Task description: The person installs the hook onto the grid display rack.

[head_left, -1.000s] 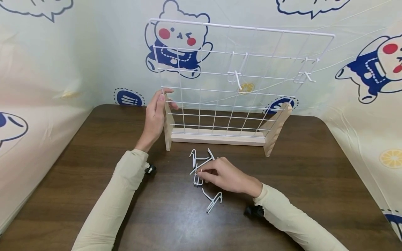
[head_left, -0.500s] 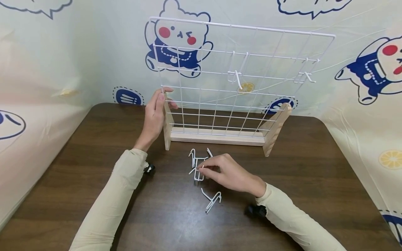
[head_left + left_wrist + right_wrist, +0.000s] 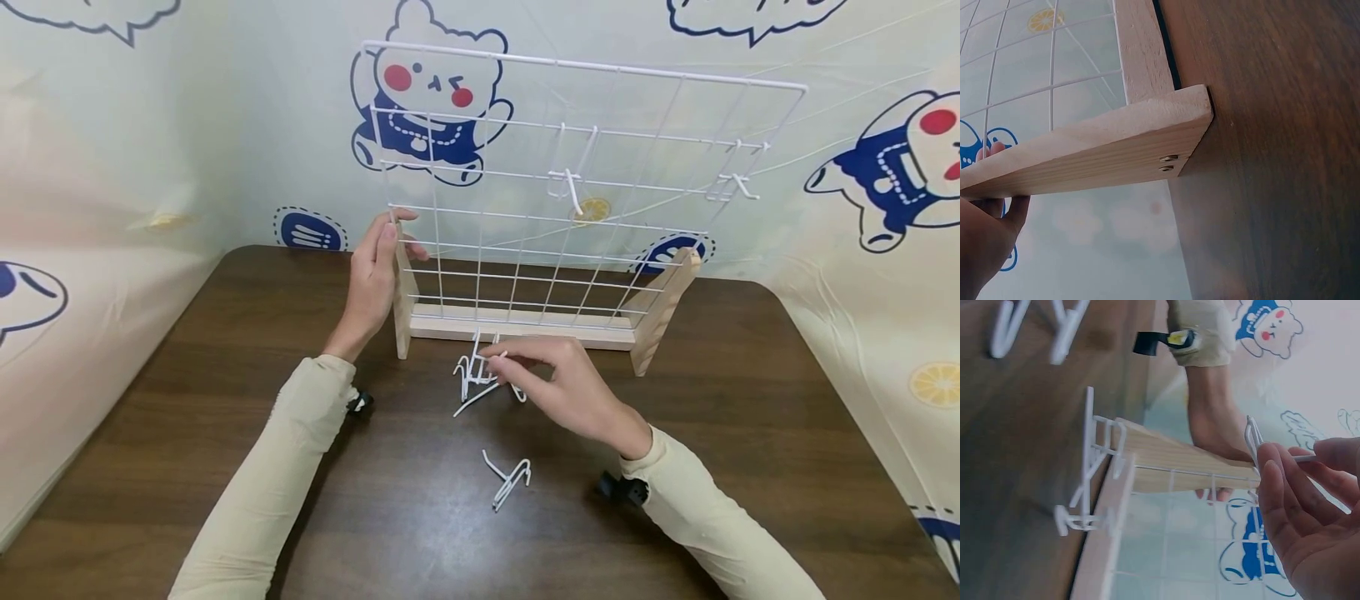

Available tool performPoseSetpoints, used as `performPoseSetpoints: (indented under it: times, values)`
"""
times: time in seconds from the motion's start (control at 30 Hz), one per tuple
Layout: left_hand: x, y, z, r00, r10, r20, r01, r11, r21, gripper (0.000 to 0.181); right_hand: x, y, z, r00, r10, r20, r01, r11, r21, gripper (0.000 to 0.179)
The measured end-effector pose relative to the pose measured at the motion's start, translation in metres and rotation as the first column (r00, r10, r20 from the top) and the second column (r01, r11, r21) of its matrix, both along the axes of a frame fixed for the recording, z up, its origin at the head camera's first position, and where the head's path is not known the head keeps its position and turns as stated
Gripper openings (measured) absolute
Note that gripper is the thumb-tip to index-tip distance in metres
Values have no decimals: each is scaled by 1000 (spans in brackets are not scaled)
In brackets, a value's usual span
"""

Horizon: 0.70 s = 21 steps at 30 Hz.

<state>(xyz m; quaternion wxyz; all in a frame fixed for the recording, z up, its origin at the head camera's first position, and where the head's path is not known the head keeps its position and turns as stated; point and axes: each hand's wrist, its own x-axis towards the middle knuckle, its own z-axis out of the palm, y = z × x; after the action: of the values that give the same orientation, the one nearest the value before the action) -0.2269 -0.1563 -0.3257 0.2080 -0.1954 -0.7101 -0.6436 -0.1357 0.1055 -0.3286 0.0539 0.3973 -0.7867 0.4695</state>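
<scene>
My left hand (image 3: pixel 370 279) holds the left wooden side panel (image 3: pixel 403 312) of a white wire grid rack (image 3: pixel 517 221), fingers behind and thumb in front. In the left wrist view, part of that hand (image 3: pixel 988 240) shows at the panel's upper end. My right hand (image 3: pixel 577 387) pinches a white wire hook (image 3: pixel 1252 439) between thumb and fingers, just in front of the rack's base bar (image 3: pixel 525 327). Below it, loose hooks (image 3: pixel 462 379) lie tangled on the table. One more hook (image 3: pixel 512 483) lies apart, nearer me.
Two hooks hang on the grid: one right of the middle (image 3: pixel 573 192), another near the right edge (image 3: pixel 738 185). The right wooden side panel (image 3: pixel 663 312) stands on the brown table (image 3: pixel 750 400). A patterned cloth (image 3: pixel 262 100) surrounds the table at back and sides.
My right hand has lifted a hook from the pile and moved it up and away from me, toward the rack. My left hand keeps its place on the side panel.
</scene>
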Motion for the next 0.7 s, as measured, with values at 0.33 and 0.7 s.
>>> performPoseSetpoints:
  times: [0.33, 0.7]
  values:
    - [-1, -1, 0, 1000, 0, -16, 0, 1000, 1, 39, -10, -7, 27, 992, -34, -125, 29, 999, -41, 20]
    - [3, -2, 3, 1000, -1, 2, 1, 1000, -9, 38, -21, -25, 59, 931, -130, -340, 98, 989, -109, 18]
